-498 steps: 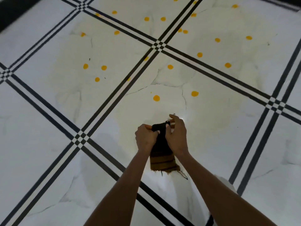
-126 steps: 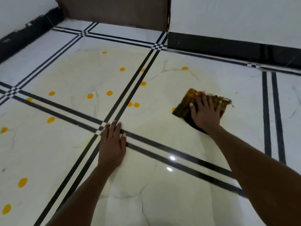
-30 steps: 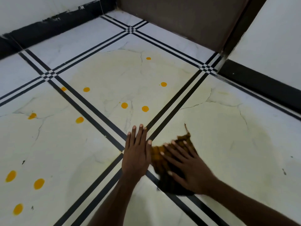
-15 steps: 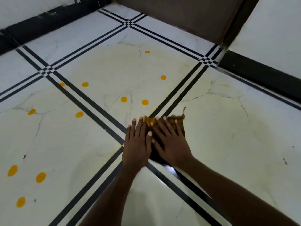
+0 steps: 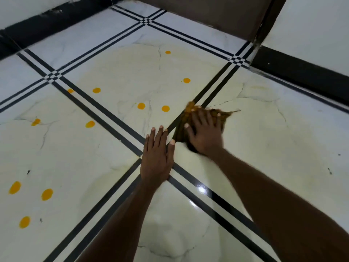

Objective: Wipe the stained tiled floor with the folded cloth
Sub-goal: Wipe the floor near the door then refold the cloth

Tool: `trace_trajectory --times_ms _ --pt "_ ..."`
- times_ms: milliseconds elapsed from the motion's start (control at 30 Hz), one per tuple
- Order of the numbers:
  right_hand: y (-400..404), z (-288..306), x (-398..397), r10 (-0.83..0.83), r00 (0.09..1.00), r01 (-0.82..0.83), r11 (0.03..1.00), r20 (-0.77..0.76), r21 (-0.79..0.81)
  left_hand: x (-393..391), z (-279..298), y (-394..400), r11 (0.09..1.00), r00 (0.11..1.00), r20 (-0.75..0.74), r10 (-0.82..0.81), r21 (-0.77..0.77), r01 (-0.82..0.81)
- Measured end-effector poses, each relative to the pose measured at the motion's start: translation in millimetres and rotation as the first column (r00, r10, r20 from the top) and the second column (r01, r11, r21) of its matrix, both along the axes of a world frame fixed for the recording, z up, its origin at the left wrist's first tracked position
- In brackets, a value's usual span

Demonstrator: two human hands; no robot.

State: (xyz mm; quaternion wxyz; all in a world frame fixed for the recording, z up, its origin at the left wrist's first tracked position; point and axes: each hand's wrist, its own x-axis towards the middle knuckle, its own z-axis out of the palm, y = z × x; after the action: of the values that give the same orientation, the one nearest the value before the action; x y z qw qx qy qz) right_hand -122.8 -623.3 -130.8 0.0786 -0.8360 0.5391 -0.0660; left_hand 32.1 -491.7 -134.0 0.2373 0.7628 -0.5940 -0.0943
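The tiled floor (image 5: 117, 167) still carried orange spots (image 5: 165, 108) left of the right hand (image 5: 204, 135), which pressed flat on the folded cloth (image 5: 217, 114), now swept rightward across the seam; left hand (image 5: 157, 159) splayed, empty.

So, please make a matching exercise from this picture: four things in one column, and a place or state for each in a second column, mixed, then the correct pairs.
Column one
1. left hand
2. right hand
3. folded cloth
4. orange spots

Column two
A. flat under a palm, across the black tile lines
B. scattered on the floor, left of the cloth
C. flat on the bare floor, at the crossing of the lines
D. pressing down on the cloth

Pairs: 1-C, 2-D, 3-A, 4-B
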Motion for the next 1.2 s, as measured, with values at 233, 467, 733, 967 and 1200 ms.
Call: trace_trajectory --times_ms 233,467,733,967,1200 --pt "73.6 36.4 -34.4 -0.250 0.792 -0.056 0.879 0.557 0.474 -28.4 29.5 3.4 0.995 0.979 -0.201 0.043 0.101 -0.023" --pt "68.1 87.6 -94.8 -0.656 0.356 0.114 0.738 0.666 0.665 -68.1 95.3 -32.5 0.930 0.774 -0.569 0.276 0.360 -0.067" --pt "71.0 118.9 -118.6 -0.842 0.212 0.005 0.509 0.496 0.861 -86.8 199.5 -67.9 0.953 0.536 -0.832 0.142 0.261 0.154" --pt "63.0 162.6 -126.9 -0.865 -0.200 -0.426 0.500 0.461 0.754 -105.3 279.2 -87.4 0.923 0.476 -0.876 -0.072 0.122 0.364" --pt "61.1 184.2 -155.3 -0.778 -0.384 -0.290 0.613 0.497 0.735 -97.9 280.7 -107.4 0.982 0.617 -0.776 -0.130 -0.015 0.188"
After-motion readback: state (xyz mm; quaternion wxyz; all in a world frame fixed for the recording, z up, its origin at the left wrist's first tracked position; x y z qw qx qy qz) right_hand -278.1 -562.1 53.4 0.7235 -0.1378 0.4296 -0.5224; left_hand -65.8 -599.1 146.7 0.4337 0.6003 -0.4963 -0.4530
